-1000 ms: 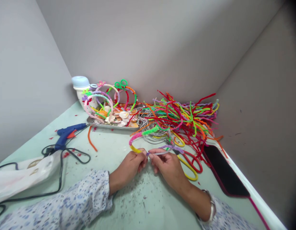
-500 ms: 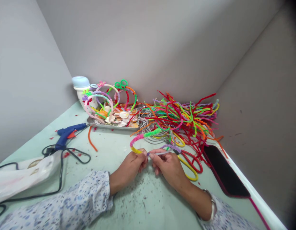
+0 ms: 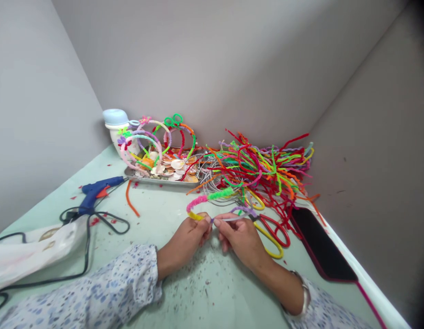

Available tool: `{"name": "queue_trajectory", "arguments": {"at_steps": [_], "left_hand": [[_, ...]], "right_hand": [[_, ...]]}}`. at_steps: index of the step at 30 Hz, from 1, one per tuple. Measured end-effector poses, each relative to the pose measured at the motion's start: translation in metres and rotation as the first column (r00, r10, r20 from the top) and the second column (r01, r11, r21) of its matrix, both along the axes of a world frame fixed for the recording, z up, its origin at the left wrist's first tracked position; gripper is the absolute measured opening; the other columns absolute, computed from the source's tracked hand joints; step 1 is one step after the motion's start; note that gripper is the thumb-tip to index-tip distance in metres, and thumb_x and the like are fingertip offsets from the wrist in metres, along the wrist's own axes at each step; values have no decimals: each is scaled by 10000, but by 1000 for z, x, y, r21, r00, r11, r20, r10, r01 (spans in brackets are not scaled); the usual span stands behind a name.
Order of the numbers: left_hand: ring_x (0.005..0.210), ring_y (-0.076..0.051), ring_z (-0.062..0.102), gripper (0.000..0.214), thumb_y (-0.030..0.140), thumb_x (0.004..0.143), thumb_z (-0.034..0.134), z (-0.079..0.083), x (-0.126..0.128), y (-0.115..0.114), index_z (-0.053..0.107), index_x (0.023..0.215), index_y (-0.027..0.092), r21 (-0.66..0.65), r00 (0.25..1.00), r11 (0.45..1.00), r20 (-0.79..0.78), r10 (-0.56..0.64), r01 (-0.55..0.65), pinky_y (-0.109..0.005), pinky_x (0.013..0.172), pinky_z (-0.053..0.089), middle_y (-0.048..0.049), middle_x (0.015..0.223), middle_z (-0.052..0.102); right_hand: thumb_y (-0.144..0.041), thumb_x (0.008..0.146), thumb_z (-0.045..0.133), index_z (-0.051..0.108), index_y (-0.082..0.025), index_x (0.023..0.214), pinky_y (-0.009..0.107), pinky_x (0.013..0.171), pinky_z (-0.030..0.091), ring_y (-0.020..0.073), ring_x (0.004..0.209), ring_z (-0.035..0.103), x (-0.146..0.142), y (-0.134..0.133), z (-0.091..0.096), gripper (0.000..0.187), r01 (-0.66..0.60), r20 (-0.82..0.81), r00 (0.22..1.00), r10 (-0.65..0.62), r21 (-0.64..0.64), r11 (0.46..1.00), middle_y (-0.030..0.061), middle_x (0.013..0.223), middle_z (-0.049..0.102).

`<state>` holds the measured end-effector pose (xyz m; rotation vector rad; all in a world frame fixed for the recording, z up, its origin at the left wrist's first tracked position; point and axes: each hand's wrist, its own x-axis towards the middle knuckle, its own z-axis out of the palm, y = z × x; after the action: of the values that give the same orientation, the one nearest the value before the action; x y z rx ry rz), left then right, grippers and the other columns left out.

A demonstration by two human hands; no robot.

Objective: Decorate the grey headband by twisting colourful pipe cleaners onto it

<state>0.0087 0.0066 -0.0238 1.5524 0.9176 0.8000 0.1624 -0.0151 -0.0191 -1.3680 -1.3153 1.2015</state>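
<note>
left hand (image 3: 184,240) and right hand (image 3: 242,240) both pinch a pipe-cleaner band (image 3: 201,199) just left of the scissors (image 3: 271,233), grips closed; its pink-and-green arc has dipped slightly toward the hands.

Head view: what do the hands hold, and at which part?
The left hand grips a pipe-cleaner headband at its yellow part; the right hand grips its bare end.

One left hand (image 3: 184,244), one right hand (image 3: 241,240), one pipe-cleaner hoop (image 3: 215,197), one blue hot glue gun (image 3: 95,194), one steel tray (image 3: 157,180), one blue-lidded jar (image 3: 117,135) and one pink-edged black device (image 3: 319,242) share the work surface (image 3: 212,292).
</note>
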Motion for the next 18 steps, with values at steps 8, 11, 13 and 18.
{"name": "queue_trajectory", "arguments": {"at_steps": [8, 11, 13, 18], "left_hand": [[516, -107, 379, 399, 403, 936, 314, -4, 0, 2, 443, 636, 173, 19, 1000, 1000, -9, 8, -8, -237, 516, 305, 40, 551, 403], [519, -113, 375, 421, 430, 934, 302, -5, 0, 1, 438, 625, 178, 21, 997, 1000, -68, 20, -19, -245, 521, 300, 40, 539, 391], [524, -115, 364, 437, 442, 929, 303, -6, -1, 0, 420, 598, 181, 6, 991, 1000, -127, 30, -29, -252, 524, 290, 40, 535, 371], [570, -117, 358, 310, 347, 914, 349, 0, -3, -2, 420, 658, 186, 101, 990, 995, -138, 21, -7, -247, 556, 301, 45, 594, 377]], "right_hand": [[-407, 823, 568, 643, -162, 789, 196, 389, 392, 93, 378, 491, 2, 1, -1, 259, -19, 29, 999, 19, 6, 1000, -42, 500, 532], [-411, 826, 564, 631, -170, 788, 198, 398, 391, 92, 382, 484, 2, 1, 0, 254, -30, 16, 999, 31, -10, 999, -46, 500, 524], [-410, 822, 564, 618, -174, 786, 196, 397, 388, 90, 378, 480, 2, 0, 2, 245, -33, 4, 999, 33, -33, 999, -51, 502, 521], [-348, 818, 546, 582, -175, 713, 186, 408, 373, 80, 381, 469, 3, -2, 4, 206, -41, 15, 999, 42, -63, 997, -59, 483, 501]]}}
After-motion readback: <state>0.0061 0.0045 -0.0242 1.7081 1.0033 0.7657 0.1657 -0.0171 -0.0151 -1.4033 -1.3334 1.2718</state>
